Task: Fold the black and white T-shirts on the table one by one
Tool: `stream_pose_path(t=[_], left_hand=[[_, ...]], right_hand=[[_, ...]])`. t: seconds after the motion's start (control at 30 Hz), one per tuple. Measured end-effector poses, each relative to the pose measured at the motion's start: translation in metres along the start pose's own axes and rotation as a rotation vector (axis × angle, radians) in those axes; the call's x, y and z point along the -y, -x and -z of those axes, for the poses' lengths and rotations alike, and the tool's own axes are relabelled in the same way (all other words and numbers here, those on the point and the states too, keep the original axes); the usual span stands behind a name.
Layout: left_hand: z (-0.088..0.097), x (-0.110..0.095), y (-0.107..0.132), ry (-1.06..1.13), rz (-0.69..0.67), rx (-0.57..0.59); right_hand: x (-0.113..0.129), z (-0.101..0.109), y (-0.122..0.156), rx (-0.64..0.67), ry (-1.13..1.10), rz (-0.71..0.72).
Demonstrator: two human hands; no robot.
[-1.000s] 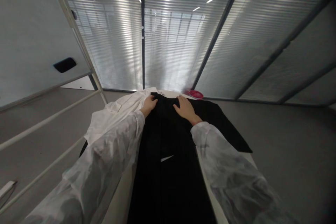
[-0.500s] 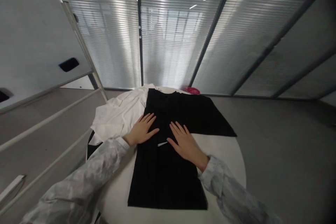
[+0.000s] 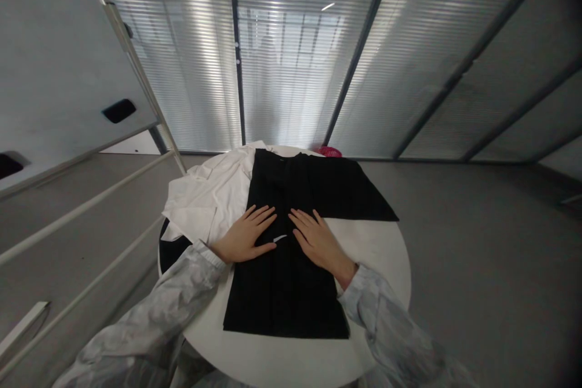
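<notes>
A black garment, seemingly a pair of trousers, lies spread on the white round table. One part of it stretches toward me and another reaches out to the right. My left hand rests flat on its left side, fingers extended and thumb pointing inward. On the right side of the same cloth lies my right hand, palm down with fingers stretched out. Between the two thumbs a narrow gap in the fabric shows white beneath. A crumpled white garment sits left of the black one, beside my left hand.
A pink-red item is at the table's far edge. More dark fabric hangs at the left rim under the white garment. A whiteboard on a frame stands at the left, and a glass wall with blinds is behind.
Both hands have slid a little toward me over the black cloth, staying flat. My left thumb has come down beside the gap. The view has shifted slightly.
</notes>
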State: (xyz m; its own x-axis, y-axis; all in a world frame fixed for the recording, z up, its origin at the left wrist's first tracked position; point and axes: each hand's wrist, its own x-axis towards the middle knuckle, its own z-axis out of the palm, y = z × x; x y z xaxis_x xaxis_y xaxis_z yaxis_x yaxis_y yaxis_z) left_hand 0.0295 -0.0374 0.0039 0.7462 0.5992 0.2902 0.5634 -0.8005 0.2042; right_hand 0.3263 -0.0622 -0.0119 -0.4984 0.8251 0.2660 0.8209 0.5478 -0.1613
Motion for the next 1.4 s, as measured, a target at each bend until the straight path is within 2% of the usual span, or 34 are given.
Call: stream_pose_path(t=[0.3, 0.47, 0.7, 1.13, 1.4], left_hand=[[0.007, -0.001, 0.002, 0.101, 0.029, -0.017], [0.012, -0.008, 0.006, 0.154, -0.015, -0.025], [0.015, -0.026, 0.02, 0.204, -0.093, 0.062], [0.016, -0.034, 0.025, 0.173, -0.136, 0.169], [0.014, -0.039, 0.029, 0.197, -0.15, 0.144]], right_hand=[[-0.001, 0.007, -0.004, -0.04, -0.088, -0.013], [0.002, 0.009, -0.001, -0.041, -0.101, -0.024], [0.003, 0.005, 0.006, -0.018, -0.089, -0.016], [0.012, 0.004, 0.019, 0.064, 0.01, 0.021], [0.015, 0.002, 0.027, 0.077, 0.004, 0.037]])
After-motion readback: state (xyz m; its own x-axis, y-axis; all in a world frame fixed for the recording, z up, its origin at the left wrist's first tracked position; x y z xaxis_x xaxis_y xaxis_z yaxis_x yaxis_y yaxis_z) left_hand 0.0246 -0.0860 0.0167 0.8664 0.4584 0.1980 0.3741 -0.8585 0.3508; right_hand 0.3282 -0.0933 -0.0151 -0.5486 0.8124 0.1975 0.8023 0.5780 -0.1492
